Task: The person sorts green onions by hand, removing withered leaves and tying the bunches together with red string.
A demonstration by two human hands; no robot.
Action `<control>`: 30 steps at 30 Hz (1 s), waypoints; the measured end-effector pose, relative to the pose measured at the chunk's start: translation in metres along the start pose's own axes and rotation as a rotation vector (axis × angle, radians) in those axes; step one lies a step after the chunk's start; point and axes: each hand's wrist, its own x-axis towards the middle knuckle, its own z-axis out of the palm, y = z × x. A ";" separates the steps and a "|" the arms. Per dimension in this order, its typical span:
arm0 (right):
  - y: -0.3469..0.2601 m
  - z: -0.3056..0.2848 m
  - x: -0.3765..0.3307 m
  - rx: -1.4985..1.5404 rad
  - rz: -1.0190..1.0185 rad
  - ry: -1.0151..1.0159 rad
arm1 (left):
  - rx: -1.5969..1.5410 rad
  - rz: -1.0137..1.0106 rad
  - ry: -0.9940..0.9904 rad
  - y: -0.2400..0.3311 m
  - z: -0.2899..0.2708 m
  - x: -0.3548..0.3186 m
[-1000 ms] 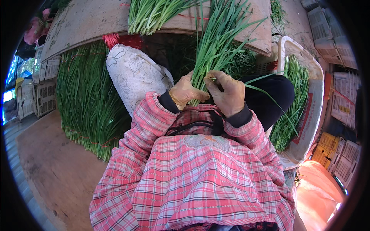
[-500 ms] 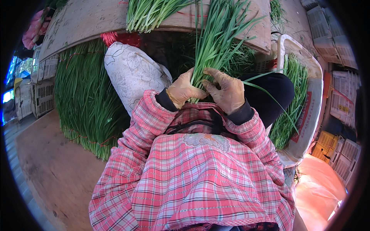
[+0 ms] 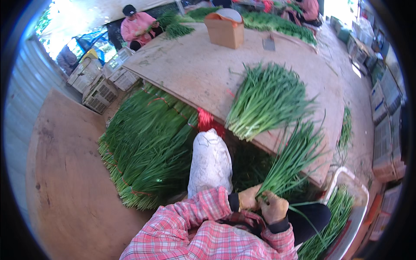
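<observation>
A loose bunch of Chinese chives (image 3: 291, 162) slants up and away to the right from my lap, its leaf tips over the table edge. My gloved left hand (image 3: 248, 198) is closed round the pale stem ends. My gloved right hand (image 3: 275, 208) presses against the same stems from the right, its fingers curled onto them; the fingertips are partly hidden. A few loose long blades (image 3: 308, 203) stick out to the right past my right wrist. On the table just ahead lies a larger pile of chives (image 3: 268, 102).
A wooden table (image 3: 182, 60) spreads ahead, bearing a cardboard box (image 3: 225, 31). Tied chive bundles (image 3: 147, 147) stand at left on a board (image 3: 73, 173). A white crate (image 3: 362, 190) of chives is at my right. Two people in pink work at the far side. Red ties (image 3: 205, 119) hang at the table edge.
My view has tipped up and swung left, bringing the table and the other people into sight. Both hands stay at the stem ends of the bunch.
</observation>
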 end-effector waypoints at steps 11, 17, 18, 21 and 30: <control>-0.007 -0.009 -0.003 0.187 -0.116 0.038 | -0.002 -0.236 0.205 0.013 0.002 0.010; 0.018 -0.006 -0.010 0.314 -0.143 0.012 | 0.321 -0.176 -0.029 0.023 -0.004 -0.007; 0.019 -0.006 -0.012 0.353 -0.127 -0.008 | 0.226 -0.282 -0.043 0.031 -0.003 -0.011; 0.013 -0.014 -0.018 0.470 -0.045 -0.088 | 0.040 -0.242 -0.083 0.044 0.009 -0.016; -0.005 -0.019 -0.031 0.365 -0.034 -0.070 | 0.208 -0.227 0.167 0.041 0.014 -0.014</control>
